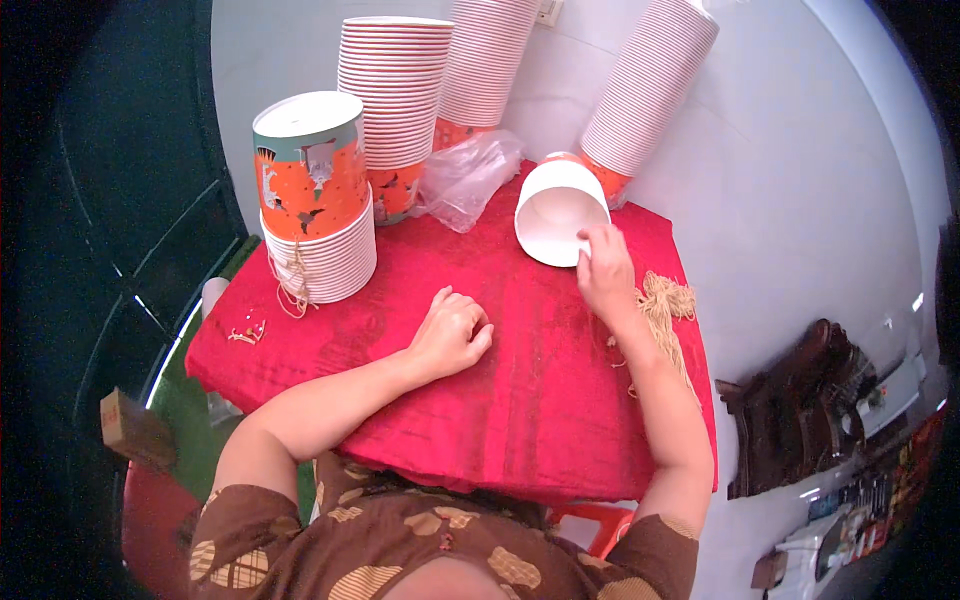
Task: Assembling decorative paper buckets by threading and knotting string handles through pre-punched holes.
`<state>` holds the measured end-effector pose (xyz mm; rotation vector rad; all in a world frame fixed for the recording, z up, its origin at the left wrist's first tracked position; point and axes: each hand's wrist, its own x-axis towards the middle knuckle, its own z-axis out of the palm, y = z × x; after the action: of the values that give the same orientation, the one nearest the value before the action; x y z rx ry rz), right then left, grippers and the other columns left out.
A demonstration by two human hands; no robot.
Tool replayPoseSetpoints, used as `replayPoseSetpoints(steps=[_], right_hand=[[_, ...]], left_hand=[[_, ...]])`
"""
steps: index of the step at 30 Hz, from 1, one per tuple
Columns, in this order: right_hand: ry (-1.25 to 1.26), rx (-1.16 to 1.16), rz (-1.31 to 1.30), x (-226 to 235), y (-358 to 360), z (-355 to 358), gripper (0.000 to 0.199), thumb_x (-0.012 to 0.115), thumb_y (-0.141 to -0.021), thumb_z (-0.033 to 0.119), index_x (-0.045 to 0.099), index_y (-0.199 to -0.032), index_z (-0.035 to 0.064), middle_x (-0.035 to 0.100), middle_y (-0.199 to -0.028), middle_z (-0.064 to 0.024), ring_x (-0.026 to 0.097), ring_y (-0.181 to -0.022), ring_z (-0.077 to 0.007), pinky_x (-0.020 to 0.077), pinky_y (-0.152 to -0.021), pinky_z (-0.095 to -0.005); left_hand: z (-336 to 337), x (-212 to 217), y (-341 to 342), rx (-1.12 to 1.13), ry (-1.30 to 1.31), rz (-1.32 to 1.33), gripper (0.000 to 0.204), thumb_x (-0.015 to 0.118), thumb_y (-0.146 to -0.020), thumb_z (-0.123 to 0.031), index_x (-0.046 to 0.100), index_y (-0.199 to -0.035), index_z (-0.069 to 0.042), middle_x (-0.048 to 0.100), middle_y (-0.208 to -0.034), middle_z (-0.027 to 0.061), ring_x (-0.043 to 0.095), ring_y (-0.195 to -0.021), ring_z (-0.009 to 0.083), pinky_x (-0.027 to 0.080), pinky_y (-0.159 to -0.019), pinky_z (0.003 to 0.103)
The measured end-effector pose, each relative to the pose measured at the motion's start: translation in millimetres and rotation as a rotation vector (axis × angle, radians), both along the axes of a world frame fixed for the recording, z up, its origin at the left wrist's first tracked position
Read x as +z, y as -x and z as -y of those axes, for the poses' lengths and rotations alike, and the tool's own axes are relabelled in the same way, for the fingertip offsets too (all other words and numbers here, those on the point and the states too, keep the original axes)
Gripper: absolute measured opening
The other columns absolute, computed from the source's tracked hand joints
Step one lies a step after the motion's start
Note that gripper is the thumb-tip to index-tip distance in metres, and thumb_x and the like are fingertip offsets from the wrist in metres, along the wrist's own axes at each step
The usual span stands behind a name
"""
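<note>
A white paper bucket [565, 205] lies on its side toward the back right of the table, its open mouth facing me. My right hand [605, 265] grips its rim, thumb and fingers on either side of the wall. Loosely curled, my left hand [452, 330] rests on the red tablecloth [520, 400] near the middle, with nothing visible in it. A bundle of tan strings [665, 310] lies beside my right wrist. At the left stands an upside-down orange and green bucket [310, 170] on a stack of white-rimmed buckets [325, 265], with strings hanging down its side.
Tall stacks of nested buckets [395, 95] stand along the back, another stack [650, 90] leaning by the wall at right. A crumpled clear plastic bag [465, 180] lies between them. Small scraps [248, 328] lie near the left edge. A cardboard box [135, 430] is at lower left.
</note>
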<state>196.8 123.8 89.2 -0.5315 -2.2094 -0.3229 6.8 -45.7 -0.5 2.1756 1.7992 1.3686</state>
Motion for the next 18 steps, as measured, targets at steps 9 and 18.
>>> replayPoseSetpoints(steps=[9, 18], right_hand=[[-0.183, -0.109, 0.008, 28.3, 38.1, -56.5, 0.030, 0.055, -0.074, -0.006, 0.056, -0.103, 0.0017, 0.055, -0.103, -0.0143, 0.054, -0.098, -0.0326, 0.0461, -0.085, -0.0427], [-0.270, -0.187, 0.129, 27.6, 52.0, -78.8, 0.018, 0.056, -0.073, -0.004, 0.054, -0.090, 0.0029, 0.053, -0.090, -0.0134, 0.055, -0.089, -0.0307, 0.0480, -0.074, -0.0397]], left_hand=[[0.6, 2.4, 0.3, 0.002, 0.052, -0.004, 0.013, 0.063, -0.080, -0.015, 0.062, -0.077, -0.003, 0.061, -0.075, 0.0137, 0.062, -0.081, 0.0306, 0.034, -0.104, 0.055], [1.9, -0.1, -2.5, -0.022, 0.039, -0.013, 0.015, 0.064, -0.080, -0.017, 0.062, -0.075, -0.003, 0.062, -0.076, 0.0140, 0.062, -0.082, 0.0309, 0.035, -0.102, 0.057]])
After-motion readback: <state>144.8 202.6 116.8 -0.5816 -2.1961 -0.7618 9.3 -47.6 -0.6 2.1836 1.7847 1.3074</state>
